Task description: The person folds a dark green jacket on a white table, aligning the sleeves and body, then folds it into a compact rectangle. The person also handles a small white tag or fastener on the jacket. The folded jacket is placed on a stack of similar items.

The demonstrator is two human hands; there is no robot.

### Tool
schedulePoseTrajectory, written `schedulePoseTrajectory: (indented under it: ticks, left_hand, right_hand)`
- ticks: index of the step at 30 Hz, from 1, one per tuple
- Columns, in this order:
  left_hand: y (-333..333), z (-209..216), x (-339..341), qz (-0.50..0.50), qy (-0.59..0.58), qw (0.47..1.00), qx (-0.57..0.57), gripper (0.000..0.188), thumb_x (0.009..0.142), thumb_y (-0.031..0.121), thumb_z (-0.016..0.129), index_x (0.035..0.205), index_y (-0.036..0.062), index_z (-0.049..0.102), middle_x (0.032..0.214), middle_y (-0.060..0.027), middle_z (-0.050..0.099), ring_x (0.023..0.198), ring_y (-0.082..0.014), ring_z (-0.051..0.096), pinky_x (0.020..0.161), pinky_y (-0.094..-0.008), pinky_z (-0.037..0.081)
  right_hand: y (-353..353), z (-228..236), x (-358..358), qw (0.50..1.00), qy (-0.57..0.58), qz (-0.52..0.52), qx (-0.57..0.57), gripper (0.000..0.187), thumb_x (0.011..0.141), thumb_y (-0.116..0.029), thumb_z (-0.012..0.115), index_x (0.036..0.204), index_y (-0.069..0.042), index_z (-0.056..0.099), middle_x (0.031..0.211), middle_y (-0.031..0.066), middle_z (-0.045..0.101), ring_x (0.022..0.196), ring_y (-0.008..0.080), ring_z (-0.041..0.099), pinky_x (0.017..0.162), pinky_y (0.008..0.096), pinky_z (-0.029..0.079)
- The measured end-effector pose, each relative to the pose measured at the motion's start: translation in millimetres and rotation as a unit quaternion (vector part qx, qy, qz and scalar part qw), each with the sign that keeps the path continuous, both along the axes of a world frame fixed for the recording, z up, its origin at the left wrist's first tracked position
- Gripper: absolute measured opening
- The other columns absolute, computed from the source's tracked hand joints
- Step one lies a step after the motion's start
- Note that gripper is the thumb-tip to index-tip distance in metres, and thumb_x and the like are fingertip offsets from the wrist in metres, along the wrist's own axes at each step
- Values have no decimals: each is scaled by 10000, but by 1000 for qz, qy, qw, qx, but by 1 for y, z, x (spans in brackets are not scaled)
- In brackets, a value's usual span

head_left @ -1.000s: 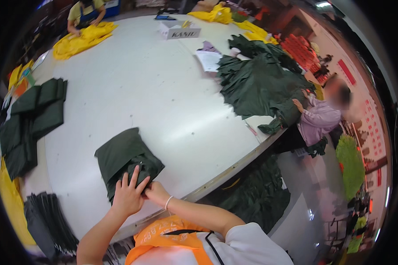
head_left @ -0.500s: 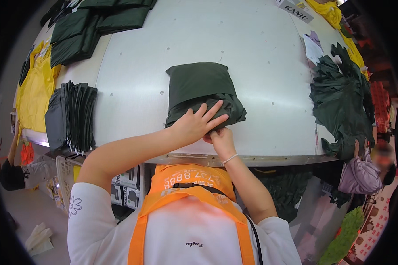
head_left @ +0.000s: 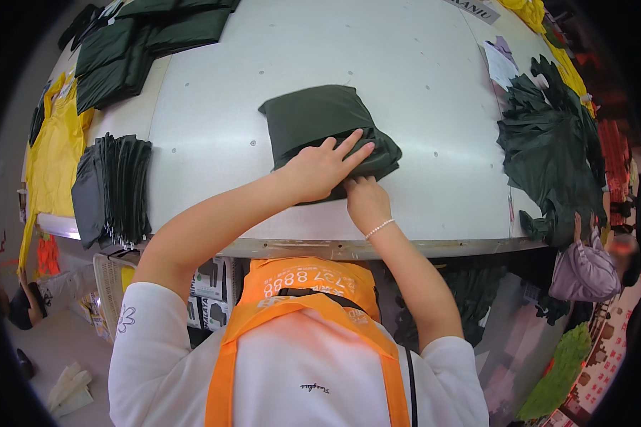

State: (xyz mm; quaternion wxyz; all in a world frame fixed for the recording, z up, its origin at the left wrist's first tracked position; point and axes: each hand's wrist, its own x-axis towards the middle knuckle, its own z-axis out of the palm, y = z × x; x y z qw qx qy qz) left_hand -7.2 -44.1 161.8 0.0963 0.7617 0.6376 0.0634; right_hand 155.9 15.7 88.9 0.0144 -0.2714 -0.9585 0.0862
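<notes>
A dark green fabric pouch (head_left: 310,114) lies on the table in front of me, a bunched, creased fold of the same dark cloth at its near right side. My left hand (head_left: 322,169) rests across the near part of it, fingers spread flat on the cloth. Close beside it, my right hand (head_left: 368,204) has bent fingers closed at the pouch's near edge; the fingertips are partly hidden in the fabric. A beaded bracelet circles the right wrist.
Flat dark green packs (head_left: 114,60) are piled at far left, near a yellow garment (head_left: 50,156). A row of folded dark pouches (head_left: 121,188) stands at left. Loose dark green garments (head_left: 548,142) heap at right, where another person's hands (head_left: 584,229) touch them.
My right hand has shifted slightly right and away from me, its fingers now against the pouch's near edge. The left hand has moved a little right, and the pouch has turned slightly.
</notes>
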Motion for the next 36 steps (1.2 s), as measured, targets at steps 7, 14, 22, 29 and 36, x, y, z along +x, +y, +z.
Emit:
schedulePoseTrajectory:
  ticks: [7, 14, 22, 29, 36]
  left_hand:
    - [4, -20, -9, 1, 24, 1000, -18, 869, 664, -31, 614, 1441, 137, 265, 1477, -155, 277, 981, -349, 540, 711, -374, 557]
    - [13, -25, -8, -5, 9, 1000, -17, 863, 677, -15, 631, 1443, 143, 266, 1482, -147, 270, 995, -345, 540, 768, -384, 541]
    - [12, -24, -16, 12, 8, 999, -40, 840, 697, 11, 633, 1443, 173, 282, 1491, -102, 278, 999, -340, 548, 787, -379, 535]
    - [3, -30, -7, 1, 6, 997, -71, 809, 693, -3, 609, 1425, 197, 327, 1492, -55, 294, 975, -327, 551, 771, -375, 539]
    - [8, -49, 33, -18, 113, 987, -111, 698, 750, 82, 630, 1398, 147, 381, 1408, -107, 398, 1020, -307, 545, 760, -333, 539]
  right_hand:
    - [8, -21, -1, 995, -35, 93, -12, 137, 866, -185, 522, 921, -98, 612, 1004, 60, 599, 899, 231, 583, 689, 335, 491]
    - [21, -12, -6, 991, -121, 58, -20, 197, 877, -272, 565, 915, -98, 648, 1033, 85, 607, 888, 242, 597, 765, 348, 463]
    - [31, 11, 24, 985, 41, 134, 98, 116, 809, -187, 580, 884, -122, 640, 913, 22, 586, 881, 207, 571, 723, 367, 433]
    - [58, -7, 39, 995, -5, 103, 3, 69, 800, -189, 607, 834, -131, 620, 815, -2, 599, 815, 194, 577, 704, 349, 431]
    - [78, 22, 54, 962, 2, 252, 109, 10, 794, -121, 582, 797, -128, 587, 788, 1, 583, 755, 171, 563, 652, 303, 435]
